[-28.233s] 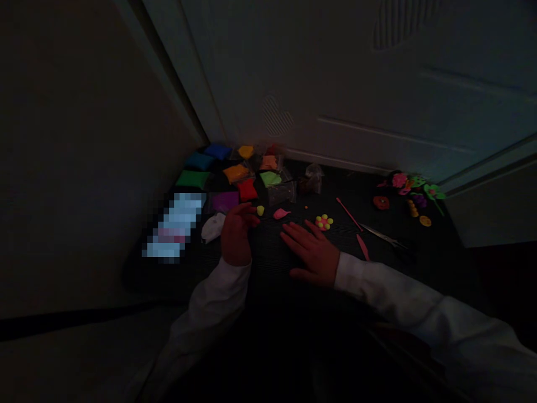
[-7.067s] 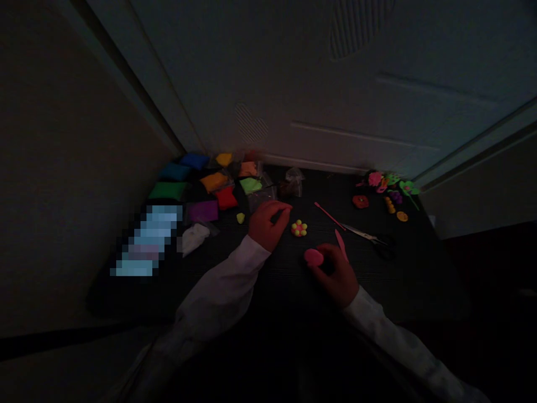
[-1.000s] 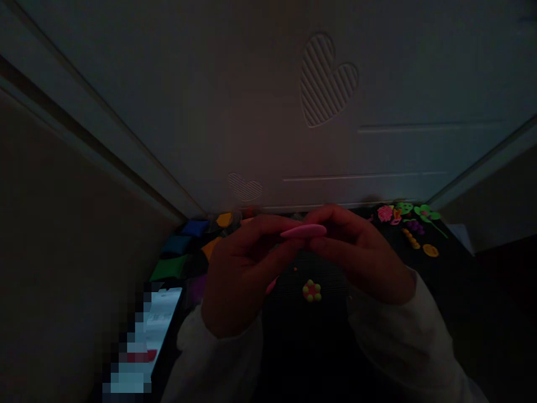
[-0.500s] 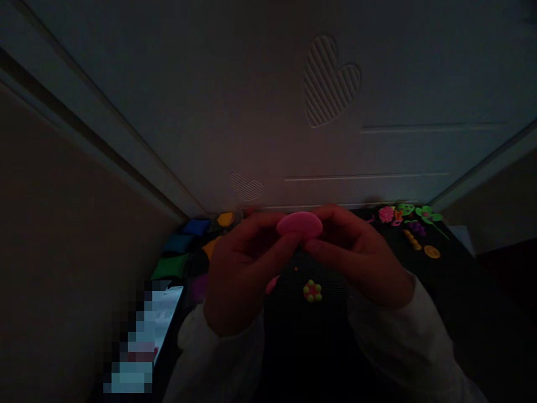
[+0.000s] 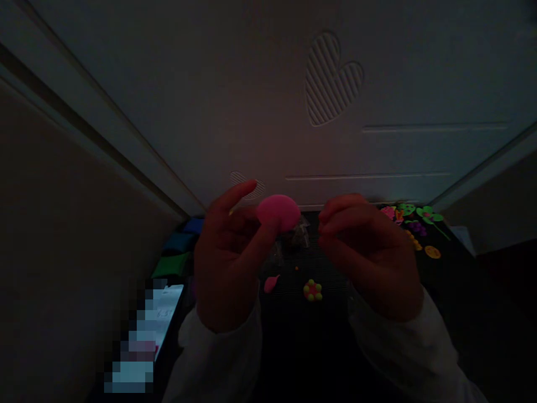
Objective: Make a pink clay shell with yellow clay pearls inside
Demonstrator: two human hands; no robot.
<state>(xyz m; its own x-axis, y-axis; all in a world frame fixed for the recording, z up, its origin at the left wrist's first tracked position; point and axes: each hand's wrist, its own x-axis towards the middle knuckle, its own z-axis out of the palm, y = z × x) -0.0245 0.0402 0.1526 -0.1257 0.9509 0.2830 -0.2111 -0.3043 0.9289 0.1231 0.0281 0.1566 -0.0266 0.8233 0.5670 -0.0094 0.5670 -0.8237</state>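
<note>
Bags point(image 5: 299, 237) behind hands point(image 5: 226, 274), pink disc point(image 5: 280, 210) held, flower point(image 5: 312, 291) below

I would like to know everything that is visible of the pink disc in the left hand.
The pink disc appears as a plain oval with a smooth face, looking like soft modelling clay. It is held up in the air, its face turned toward the camera; its back is hidden. The left hand holds it, with the thumb over its lower left front. The right hand is apart from it.
</note>
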